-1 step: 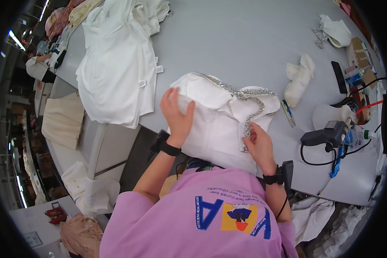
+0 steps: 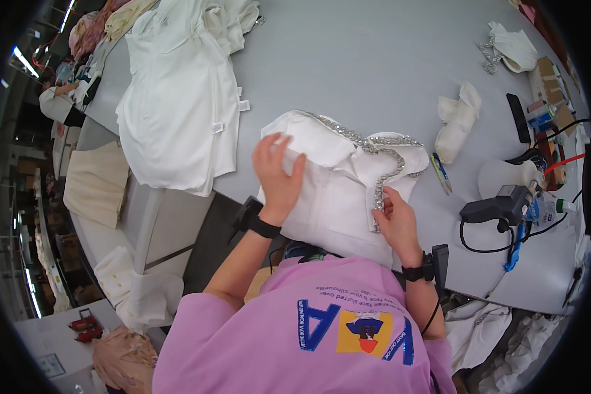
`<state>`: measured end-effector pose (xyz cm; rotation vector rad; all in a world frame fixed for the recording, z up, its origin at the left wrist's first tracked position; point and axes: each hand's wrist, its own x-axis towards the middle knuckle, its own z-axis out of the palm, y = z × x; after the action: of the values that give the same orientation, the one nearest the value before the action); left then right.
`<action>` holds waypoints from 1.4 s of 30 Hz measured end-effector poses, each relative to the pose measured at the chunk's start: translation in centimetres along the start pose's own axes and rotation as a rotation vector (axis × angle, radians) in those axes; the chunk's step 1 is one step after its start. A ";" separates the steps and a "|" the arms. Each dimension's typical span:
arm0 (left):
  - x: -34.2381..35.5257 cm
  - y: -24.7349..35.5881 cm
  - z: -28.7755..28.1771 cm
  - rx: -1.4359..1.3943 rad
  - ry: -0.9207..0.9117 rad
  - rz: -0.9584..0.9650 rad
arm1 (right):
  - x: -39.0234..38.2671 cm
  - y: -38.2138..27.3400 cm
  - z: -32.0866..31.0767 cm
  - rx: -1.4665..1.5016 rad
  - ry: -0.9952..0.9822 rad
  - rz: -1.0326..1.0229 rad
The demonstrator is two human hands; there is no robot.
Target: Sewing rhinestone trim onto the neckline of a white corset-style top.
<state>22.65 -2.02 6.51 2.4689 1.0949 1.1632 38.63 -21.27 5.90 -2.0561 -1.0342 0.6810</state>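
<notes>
A white dress [image 2: 322, 197] with a shaped bodice lies at the table's front edge, close against my body. Silver beaded trim [image 2: 395, 157] runs along its top edge and hangs down the right side of the front. My left hand [image 2: 277, 177] is over the bodice's left side, fingers spread, holding nothing. With bent fingers, my right hand [image 2: 395, 220] pinches the lower part of the beaded trim against the white cloth; the fingertips are partly hidden.
White garments [image 2: 177, 105] are piled at the far left. To the right lie a rolled white cloth [image 2: 458, 121], a pen-like tool [image 2: 441, 174], a black phone-like slab [image 2: 517, 118] and a dark corded handheld device [image 2: 496, 207]. A person [image 2: 62, 105] works at the far left.
My left hand has shifted slightly right and down over the bodice, fingers still spread. The right hand stays at the trim almost unmoved.
</notes>
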 end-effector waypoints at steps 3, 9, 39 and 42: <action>1.0 2.1 1.9 -0.193 -0.131 0.054 | 0.2 -0.3 0.1 0.022 -0.021 0.064; 2.5 3.0 5.6 -0.358 -0.497 -0.112 | 0.3 -0.4 0.0 0.125 -0.002 0.137; 9.1 1.2 6.1 -0.605 -0.889 -0.315 | 7.0 -2.6 -6.8 0.996 0.520 -0.072; 8.9 -0.6 7.8 -0.408 -0.152 -0.052 | 6.9 1.2 -6.9 0.520 0.518 0.017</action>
<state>31.71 5.60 6.16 2.1587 0.7831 1.0420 47.84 -18.55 8.19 -1.6498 -0.4774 0.3409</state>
